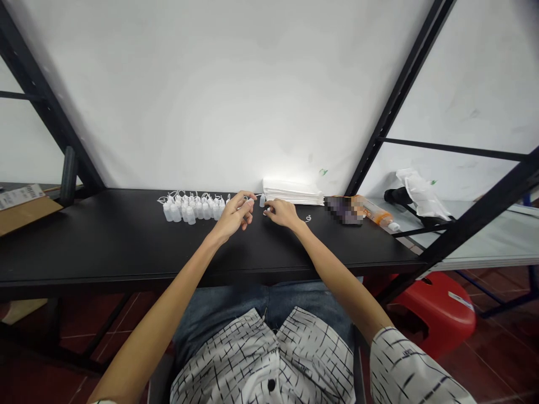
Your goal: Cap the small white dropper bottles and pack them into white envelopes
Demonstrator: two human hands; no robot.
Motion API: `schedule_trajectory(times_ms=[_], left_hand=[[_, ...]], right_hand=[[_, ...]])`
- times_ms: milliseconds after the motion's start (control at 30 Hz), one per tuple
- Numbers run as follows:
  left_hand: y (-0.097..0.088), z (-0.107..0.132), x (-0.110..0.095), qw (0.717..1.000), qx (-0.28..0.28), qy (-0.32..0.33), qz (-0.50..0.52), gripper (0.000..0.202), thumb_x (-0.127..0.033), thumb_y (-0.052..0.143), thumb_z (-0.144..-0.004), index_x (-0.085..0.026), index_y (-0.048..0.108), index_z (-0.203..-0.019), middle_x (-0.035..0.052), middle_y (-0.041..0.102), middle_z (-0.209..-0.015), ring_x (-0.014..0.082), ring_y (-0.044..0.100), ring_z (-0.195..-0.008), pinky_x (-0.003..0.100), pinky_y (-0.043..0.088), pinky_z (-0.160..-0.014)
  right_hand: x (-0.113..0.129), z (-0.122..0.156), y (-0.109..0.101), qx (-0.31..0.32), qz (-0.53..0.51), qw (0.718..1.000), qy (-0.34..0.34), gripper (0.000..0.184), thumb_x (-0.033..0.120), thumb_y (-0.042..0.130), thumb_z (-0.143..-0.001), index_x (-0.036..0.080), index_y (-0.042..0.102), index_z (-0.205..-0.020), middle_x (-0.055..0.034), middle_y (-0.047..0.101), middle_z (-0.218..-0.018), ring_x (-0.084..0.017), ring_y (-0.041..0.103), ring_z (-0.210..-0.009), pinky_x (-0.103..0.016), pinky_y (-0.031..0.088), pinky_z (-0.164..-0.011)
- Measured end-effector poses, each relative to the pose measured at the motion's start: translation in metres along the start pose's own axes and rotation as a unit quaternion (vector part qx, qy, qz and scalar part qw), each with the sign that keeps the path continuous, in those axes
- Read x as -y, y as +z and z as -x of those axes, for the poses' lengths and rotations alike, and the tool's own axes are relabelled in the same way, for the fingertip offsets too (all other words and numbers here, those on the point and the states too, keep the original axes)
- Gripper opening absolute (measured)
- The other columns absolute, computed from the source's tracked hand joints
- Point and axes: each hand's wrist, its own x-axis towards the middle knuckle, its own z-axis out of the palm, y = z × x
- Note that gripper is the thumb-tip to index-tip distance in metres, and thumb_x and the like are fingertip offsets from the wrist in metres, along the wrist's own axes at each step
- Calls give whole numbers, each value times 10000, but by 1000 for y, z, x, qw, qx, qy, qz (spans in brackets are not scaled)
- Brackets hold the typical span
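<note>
Several small translucent squeeze bottles point(191, 215) stand in a cluster on the black table, with thin looped white pieces on top. To their right, my left hand point(234, 216) has its fingers curled, thumb and forefinger close together; what they hold, if anything, is too small to name. One more small bottle point(262, 200) is between my two hands, apart from the cluster. My right hand point(283, 213) is closed in a pinch just right of that bottle, with a tiny white piece at its fingertips. Beside my right wrist lies a small curled white piece point(308, 218).
Against the wall is a stack of white sheets point(293, 192). Right of it lie a pixelated dark object point(344, 210) and an orange-labelled bottle point(381, 216). Black metal posts point(389, 106) frame the table. A cardboard box point(27, 207) sits far left, a red stool point(442, 314) lower right.
</note>
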Motion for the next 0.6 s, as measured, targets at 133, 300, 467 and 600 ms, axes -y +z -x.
schedule_trajectory(times_ms=[133,300,467,600], left_hand=[[2,-1,0,1000,-23,-4,-5,267,-381,596,-860,-190,547,-1040,-42,441,-748,65,514,-496,159,401,-355],[5,-2,2,998,-50,-6,-21,273,-379,613,-848,-168,527,-998,-38,463,-758,62,524,-480,168,408,-356],[4,-1,1,999,-24,-34,11,217,-337,564,-846,-151,539,-955,-23,487,-726,94,551,-492,185,383,-354],[3,-1,0,998,23,-37,42,262,-354,590,-810,-136,572,-955,0,527,-714,120,574,-517,199,377,-371]], right_hand=[[3,-4,7,24,26,999,-12,263,269,564,-892,233,707,-1110,-71,710,-1076,-231,636,-994,-281,431,-768],[1,0,-1,45,-3,999,8,144,275,629,-835,239,735,-926,-20,744,-912,-209,657,-884,-269,422,-704],[4,4,-3,42,-5,999,-7,132,300,653,-797,242,736,-881,-12,744,-887,-214,659,-857,-275,418,-685],[8,7,-2,33,8,999,-20,149,283,629,-797,237,729,-898,-31,738,-928,-223,654,-876,-280,421,-699]])
